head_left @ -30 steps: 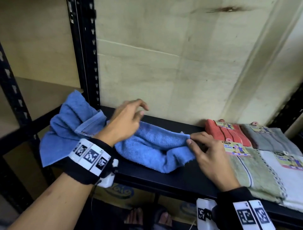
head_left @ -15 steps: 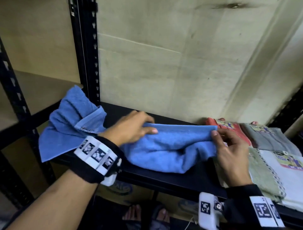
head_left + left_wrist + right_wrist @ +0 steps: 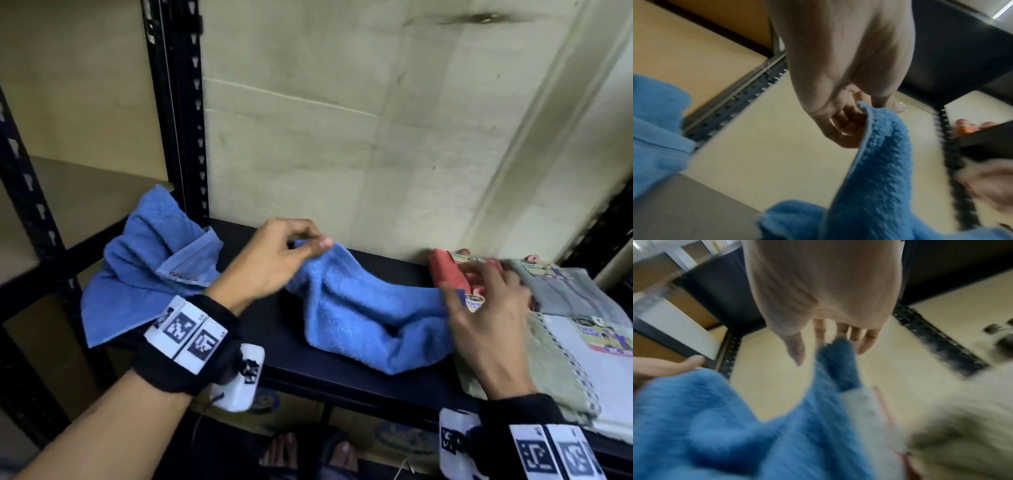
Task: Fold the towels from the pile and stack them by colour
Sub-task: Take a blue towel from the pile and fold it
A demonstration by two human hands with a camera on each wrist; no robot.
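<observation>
Sagging blue towel [image 3: 363,308] btwn 2 hands

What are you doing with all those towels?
A person is folding a blue towel on a black shelf. The left hand pinches one corner of it and lifts it up. The right hand is at the other end, fingers spread; its grip is too blurred to tell. Another blue towel lies crumpled to the left, and folded towels in other colours sit to the right.
</observation>
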